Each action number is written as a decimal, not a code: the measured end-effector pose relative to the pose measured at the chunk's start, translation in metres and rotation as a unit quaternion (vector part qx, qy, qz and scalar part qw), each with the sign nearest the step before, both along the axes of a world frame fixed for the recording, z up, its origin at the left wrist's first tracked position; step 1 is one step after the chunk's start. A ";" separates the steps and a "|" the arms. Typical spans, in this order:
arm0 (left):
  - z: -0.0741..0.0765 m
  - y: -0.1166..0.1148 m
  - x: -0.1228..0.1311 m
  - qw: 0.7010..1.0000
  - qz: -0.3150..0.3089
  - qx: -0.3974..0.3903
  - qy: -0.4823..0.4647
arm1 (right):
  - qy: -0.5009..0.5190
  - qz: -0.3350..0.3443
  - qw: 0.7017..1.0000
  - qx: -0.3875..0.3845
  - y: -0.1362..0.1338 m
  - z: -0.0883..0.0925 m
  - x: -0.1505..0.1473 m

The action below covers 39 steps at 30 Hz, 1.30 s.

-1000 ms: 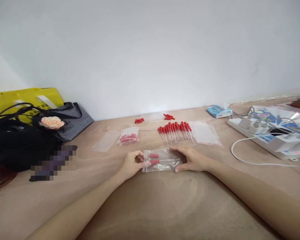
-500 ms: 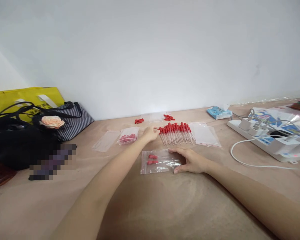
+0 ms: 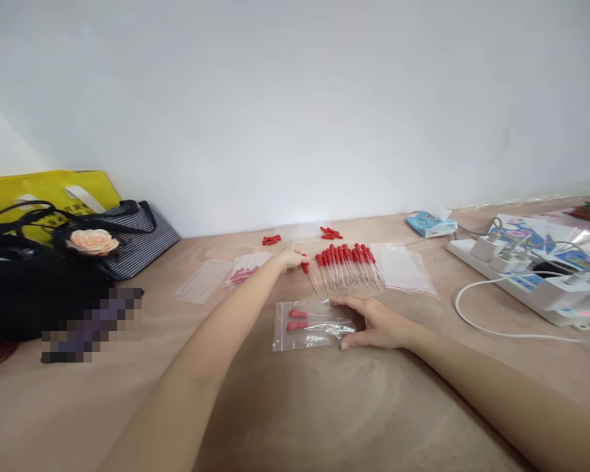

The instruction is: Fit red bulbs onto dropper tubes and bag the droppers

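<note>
My left hand pinches the red bulb of a clear-stemmed dropper, just left of a row of several similar red-topped droppers. Below them, a clear zip bag lies flat with two red-bulbed droppers inside. My right hand rests at the bag's right end, thumb and fingers spread apart around its edge. Filled bags with red bulbs lie left of my left hand, beside flat clear bags. More clear bags are stacked right of the row.
Loose red bulbs and clear stems lie near the wall. At the right are a blue tissue pack and a white power strip with cables. A striped bag and a yellow bag stand at the left.
My left hand has moved slightly left, and one dropper it holds now lies apart from the row. My right hand stays at the clear bag. The view has shifted slightly.
</note>
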<state>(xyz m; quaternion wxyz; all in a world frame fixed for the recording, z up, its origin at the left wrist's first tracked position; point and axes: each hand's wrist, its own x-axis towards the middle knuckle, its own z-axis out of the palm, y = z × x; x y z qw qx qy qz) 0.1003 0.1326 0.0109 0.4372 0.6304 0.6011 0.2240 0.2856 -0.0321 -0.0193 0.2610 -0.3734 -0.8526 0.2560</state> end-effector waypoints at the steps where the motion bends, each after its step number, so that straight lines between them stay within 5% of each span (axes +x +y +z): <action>1: 0.001 -0.002 -0.003 1.000 0.014 0.006 -0.019 | 0.001 0.000 1.000 0.000 0.000 0.000 0.000; 6: 0.009 -0.024 -0.024 0.980 0.100 0.084 -0.151 | 0.002 -0.002 1.000 -0.005 -0.001 0.000 0.000; 11: 0.016 -0.080 -0.073 0.931 0.177 0.173 -0.267 | -0.001 -0.001 1.000 -0.006 -0.001 0.002 0.000; 15: 0.006 -0.126 -0.121 0.895 0.196 0.197 -0.349 | -0.004 -0.001 1.000 -0.010 -0.002 0.002 0.000; 19: -0.007 -0.148 -0.140 0.893 0.229 0.162 -0.351 | -0.005 -0.006 1.000 -0.014 -0.002 0.000 0.001; 30: -0.013 -0.163 -0.115 0.923 0.176 0.109 -0.324 | -0.004 -0.011 1.000 -0.010 -0.003 0.001 0.000; 35: -0.013 -0.162 -0.110 0.974 0.061 0.109 -0.191 | -0.002 -0.007 1.000 -0.012 -0.002 0.000 0.001; 39: -0.012 -0.157 -0.097 0.986 -0.024 0.116 -0.121 | 0.001 -0.007 1.000 -0.010 -0.001 -0.002 0.001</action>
